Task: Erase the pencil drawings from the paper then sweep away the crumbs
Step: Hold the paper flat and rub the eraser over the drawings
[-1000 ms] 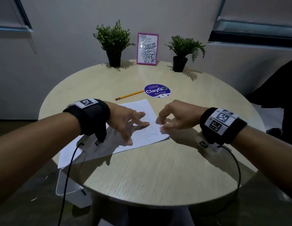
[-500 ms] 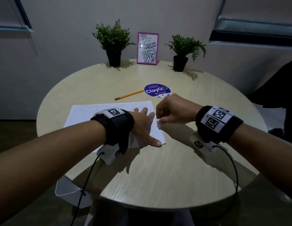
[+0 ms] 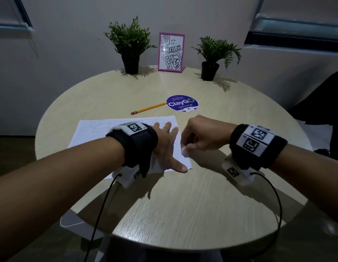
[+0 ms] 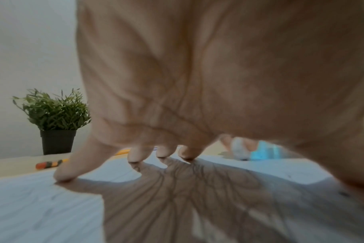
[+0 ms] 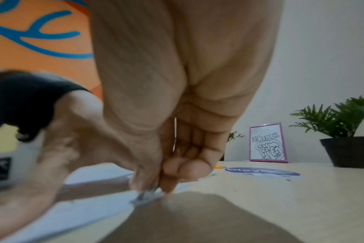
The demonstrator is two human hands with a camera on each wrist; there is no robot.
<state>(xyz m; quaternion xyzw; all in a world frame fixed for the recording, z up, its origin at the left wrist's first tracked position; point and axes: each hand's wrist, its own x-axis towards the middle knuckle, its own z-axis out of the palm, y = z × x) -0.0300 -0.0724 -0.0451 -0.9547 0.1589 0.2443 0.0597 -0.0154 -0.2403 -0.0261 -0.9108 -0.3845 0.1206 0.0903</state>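
A white sheet of paper (image 3: 92, 133) with faint pencil lines lies on the round wooden table (image 3: 183, 205). My left hand (image 3: 167, 146) presses flat on the paper's right part, fingers spread and straight; in the left wrist view its fingertips (image 4: 139, 156) touch the paper (image 4: 41, 205). My right hand (image 3: 200, 135) pinches a small white eraser (image 3: 184, 149) and holds its tip down on the paper's right edge. In the right wrist view the eraser (image 5: 145, 194) shows between thumb and fingers, touching the paper (image 5: 83, 212).
A yellow pencil (image 3: 148, 108) lies beyond the paper, next to a round purple sticker (image 3: 182, 103). Two potted plants (image 3: 129, 44) (image 3: 215, 55) and a pink-framed picture (image 3: 171, 52) stand at the table's far edge. A white object (image 3: 73, 222) sits below the table's left side.
My left hand moved onto the paper and flattened on it. The paper shifted up and right on the table. My right hand stayed at the paper's right edge with the eraser.
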